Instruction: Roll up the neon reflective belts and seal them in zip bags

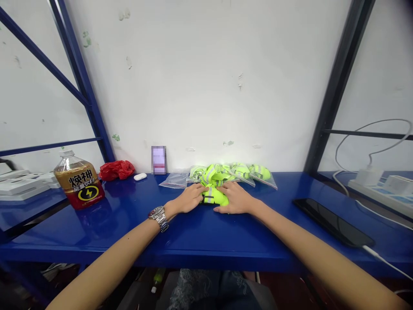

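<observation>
With the fingers of our left hand (189, 199) and right hand (238, 199) grasping its two sides, we hold the striped neon-yellow bundle (218, 197) on the blue table (206, 239), just in front of more neon-yellow bundles in clear bags (260, 172).

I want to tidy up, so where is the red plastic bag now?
In the head view, the red plastic bag is at left on the blue table, between the bottle and a small white case.

Bottle (72, 181) reads 焕神 能量饮料 (plus lightning sign (88, 193)).
</observation>
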